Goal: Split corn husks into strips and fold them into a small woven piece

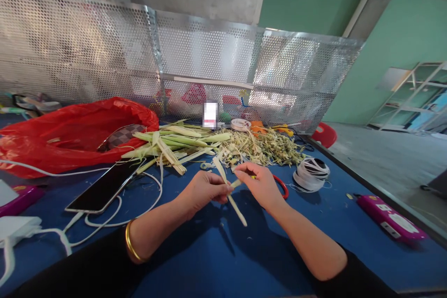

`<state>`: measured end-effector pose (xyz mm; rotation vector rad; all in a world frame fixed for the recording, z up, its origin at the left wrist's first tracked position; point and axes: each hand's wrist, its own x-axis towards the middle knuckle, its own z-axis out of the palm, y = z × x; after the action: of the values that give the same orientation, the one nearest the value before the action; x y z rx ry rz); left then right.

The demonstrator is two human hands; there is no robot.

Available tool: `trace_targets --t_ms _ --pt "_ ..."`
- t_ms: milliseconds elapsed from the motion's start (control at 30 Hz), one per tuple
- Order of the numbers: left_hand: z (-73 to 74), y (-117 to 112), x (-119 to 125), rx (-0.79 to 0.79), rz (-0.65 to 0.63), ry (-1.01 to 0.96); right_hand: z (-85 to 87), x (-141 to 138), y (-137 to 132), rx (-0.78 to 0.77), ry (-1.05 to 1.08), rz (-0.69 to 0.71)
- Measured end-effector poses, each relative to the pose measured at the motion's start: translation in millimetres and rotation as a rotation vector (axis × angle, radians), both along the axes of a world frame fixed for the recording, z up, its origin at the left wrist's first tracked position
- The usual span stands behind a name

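Observation:
My left hand [207, 190] is closed in a pinch on a pale corn husk strip [238, 212]. One end of the strip points up and away, the other slants down toward me. My right hand [260, 185] pinches a short yellowish piece of husk [236, 183] that crosses the strip at my left fingertips. Whether the two pieces are joined cannot be made out. Just behind my right hand lies a red-handled tool [285, 188], mostly hidden. Beyond both hands, a pile of long green-white corn husks [174, 142] lies beside a heap of dry trimmings [261, 146].
A red plastic bag [84, 118] and a dark-screened tablet [104, 187] with white cables are at left. To the right are a roll of white twine [310, 175] and a purple box [389, 218]. A perforated metal screen [206, 51] borders the blue table's [209, 260] far side.

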<state>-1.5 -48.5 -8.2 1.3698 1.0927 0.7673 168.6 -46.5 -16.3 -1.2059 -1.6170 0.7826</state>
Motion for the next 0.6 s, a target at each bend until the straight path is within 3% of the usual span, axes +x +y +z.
trace_targets --t_ms 100,233,600 --pt "-1.3 -4 2 0.073 -0.090 0.051 4.9 0 -2 0.055 -0.160 0.046" --pt "-7.6 -6 4 0.169 -0.134 0.112 7.2 -6 -8 0.046 -0.142 0.065" --pt "-4.7 -6 5 0.107 -0.253 0.106 1.2 -14 -14 0.251 -0.082 -0.052"
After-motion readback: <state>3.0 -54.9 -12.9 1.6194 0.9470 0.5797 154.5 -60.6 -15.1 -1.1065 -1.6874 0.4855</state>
